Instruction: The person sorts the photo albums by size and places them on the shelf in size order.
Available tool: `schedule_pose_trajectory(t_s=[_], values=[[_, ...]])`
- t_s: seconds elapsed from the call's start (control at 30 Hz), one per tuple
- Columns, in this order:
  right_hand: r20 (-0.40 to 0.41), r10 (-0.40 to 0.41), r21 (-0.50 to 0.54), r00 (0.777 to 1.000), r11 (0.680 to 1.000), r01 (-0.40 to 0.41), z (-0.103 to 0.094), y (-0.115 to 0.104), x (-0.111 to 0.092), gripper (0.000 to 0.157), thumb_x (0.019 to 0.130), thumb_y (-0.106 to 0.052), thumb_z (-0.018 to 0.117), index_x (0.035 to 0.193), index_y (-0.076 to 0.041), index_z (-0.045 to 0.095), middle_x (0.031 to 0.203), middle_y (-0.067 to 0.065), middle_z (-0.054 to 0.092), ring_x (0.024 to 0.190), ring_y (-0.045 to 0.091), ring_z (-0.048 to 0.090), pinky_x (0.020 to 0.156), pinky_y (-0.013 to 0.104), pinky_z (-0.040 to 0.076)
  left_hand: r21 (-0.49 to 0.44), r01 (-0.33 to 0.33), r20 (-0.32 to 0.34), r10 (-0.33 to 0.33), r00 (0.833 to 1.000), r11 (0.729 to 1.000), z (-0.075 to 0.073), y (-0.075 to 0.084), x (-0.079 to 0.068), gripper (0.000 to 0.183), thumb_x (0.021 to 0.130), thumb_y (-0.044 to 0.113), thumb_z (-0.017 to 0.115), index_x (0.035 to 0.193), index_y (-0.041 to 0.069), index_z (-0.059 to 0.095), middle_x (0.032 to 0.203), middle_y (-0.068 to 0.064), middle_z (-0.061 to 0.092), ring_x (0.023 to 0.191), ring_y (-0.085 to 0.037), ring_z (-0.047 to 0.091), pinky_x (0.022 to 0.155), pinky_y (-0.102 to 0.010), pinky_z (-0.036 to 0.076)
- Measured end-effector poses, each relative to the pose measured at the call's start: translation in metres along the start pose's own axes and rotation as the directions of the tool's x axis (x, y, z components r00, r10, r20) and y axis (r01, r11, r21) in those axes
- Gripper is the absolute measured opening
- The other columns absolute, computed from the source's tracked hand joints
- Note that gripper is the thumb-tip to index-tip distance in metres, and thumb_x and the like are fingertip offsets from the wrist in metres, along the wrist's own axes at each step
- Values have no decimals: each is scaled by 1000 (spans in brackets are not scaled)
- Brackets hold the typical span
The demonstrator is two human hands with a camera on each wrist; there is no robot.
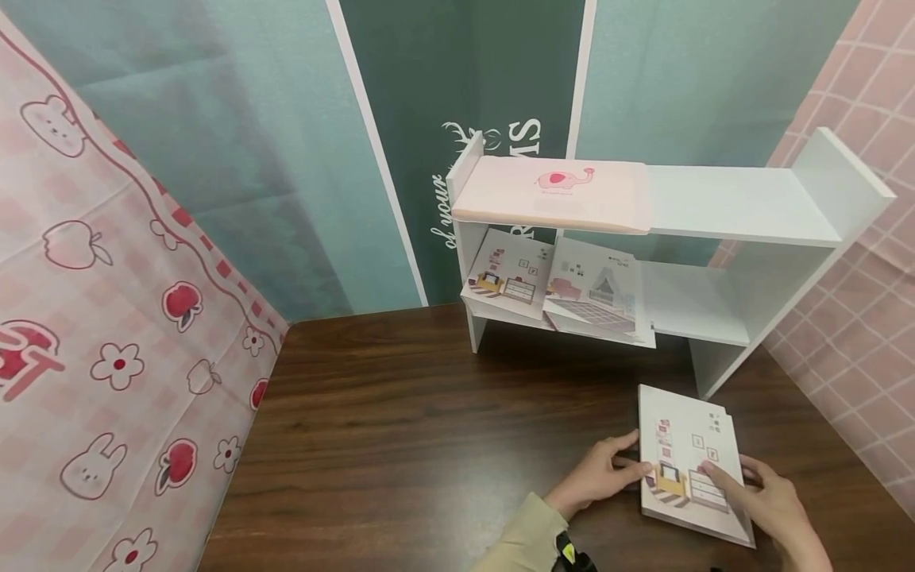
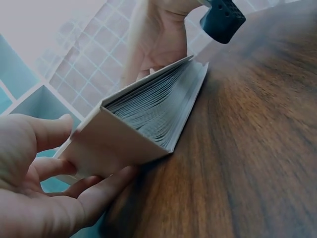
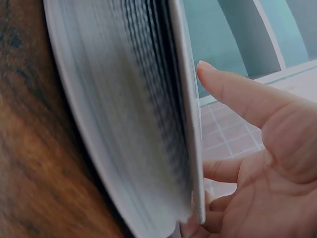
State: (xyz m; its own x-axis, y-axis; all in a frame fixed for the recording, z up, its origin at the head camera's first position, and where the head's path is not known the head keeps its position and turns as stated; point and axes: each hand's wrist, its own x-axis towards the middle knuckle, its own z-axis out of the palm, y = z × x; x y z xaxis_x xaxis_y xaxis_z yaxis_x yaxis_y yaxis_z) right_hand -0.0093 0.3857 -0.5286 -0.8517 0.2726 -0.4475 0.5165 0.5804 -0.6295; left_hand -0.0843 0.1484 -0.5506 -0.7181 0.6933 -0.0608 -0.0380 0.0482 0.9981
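A thick white photo album (image 1: 689,429) lies on the wooden table, its cover printed with a yellow armchair and a chest of drawers. My left hand (image 1: 599,477) holds its spine side, thumb at the cover's edge and fingers against the spine (image 2: 111,141). At the opposite side, my right hand (image 1: 768,496) has its thumb over the cover and its other fingers by the edge. Many layered pages (image 3: 133,109) show at the album's open side in the right wrist view. The left wrist view shows the spine tilted in frame and the page ends fanned.
A white two-tier shelf (image 1: 736,214) stands behind the album. Its lower board bears two illustrated albums, one with an armchair (image 1: 511,270) and one with a canopy (image 1: 593,286). A pink elephant-printed item (image 1: 557,195) lies on top. Patterned cloth (image 1: 114,365) hangs at left.
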Motion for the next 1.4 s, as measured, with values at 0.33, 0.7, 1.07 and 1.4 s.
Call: schedule_pose_trajectory(t_s=[0.33,0.7,1.07,1.4], values=[[-77,-168,13,983,985,169,1,10,-6,74,95,-39,48,138,15,22,125,41,40,84,-15,38,63,13,37,-172,62,54,-53,997,983,-9,1,-1,53,92,2,54,141,4,36,145,-5,39,96,-13,62,77,-28,55],[-110,-259,-7,960,966,260,3,16,-11,66,96,-31,50,139,12,25,124,38,40,86,-20,28,62,10,36,-220,38,9,-36,999,975,-14,4,-2,52,88,-1,59,137,5,43,142,-4,43,96,-15,64,80,-27,53],[-130,-267,-2,955,963,269,-2,17,-15,65,96,-31,50,141,8,26,128,40,39,91,-21,23,64,13,37,-300,11,42,1,999,954,-20,11,-1,53,88,-2,58,138,7,43,136,-6,48,95,-16,63,80,-41,53],[-229,-292,45,929,950,309,-2,11,-23,62,93,-26,57,138,7,32,98,-30,47,82,-22,38,61,5,38,-293,-2,47,17,999,956,-24,21,-2,54,87,-1,60,137,9,44,129,-4,52,90,-10,63,80,-42,53]])
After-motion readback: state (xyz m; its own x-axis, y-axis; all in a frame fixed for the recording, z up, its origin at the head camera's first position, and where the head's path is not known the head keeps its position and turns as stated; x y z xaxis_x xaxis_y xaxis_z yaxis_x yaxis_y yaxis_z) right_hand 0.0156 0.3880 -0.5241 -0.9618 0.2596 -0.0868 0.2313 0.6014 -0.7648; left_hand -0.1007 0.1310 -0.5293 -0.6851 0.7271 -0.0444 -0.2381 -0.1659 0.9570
